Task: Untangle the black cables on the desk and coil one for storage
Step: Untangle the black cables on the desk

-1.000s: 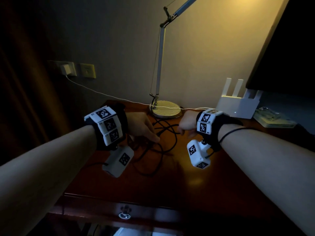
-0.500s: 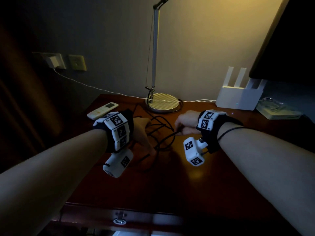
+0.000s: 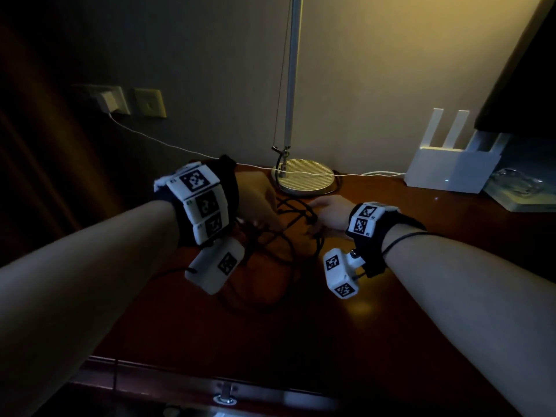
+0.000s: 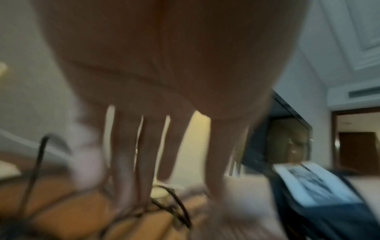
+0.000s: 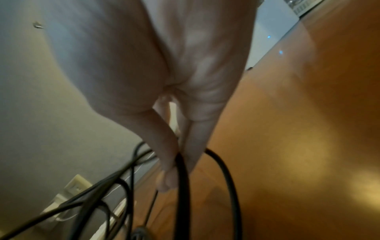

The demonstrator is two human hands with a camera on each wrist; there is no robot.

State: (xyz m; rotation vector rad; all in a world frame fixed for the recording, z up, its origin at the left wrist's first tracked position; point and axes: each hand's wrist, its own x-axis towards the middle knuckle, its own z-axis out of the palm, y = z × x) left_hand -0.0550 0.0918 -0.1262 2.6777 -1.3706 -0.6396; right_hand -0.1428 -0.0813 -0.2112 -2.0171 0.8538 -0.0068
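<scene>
Tangled black rubber cables (image 3: 282,236) sit mid reddish wooden worktop (image 3: 391,326), toward its back edge. Right hand (image 5: 176,162) pinches one strand; left hand (image 3: 255,203) has straight fingers (image 4: 144,162) touching the tangle, not gripping.

The left wrist view is smeared by motion blur, so contact between the left hand (image 4: 164,81) fingers (image 4: 127,162) and the black cables (image 3: 279,245) cannot be judged. In the head view, the lamp (image 3: 290,85) is cut off at the top edge, and the counter (image 3: 391,341) front is lost in darkness.
</scene>
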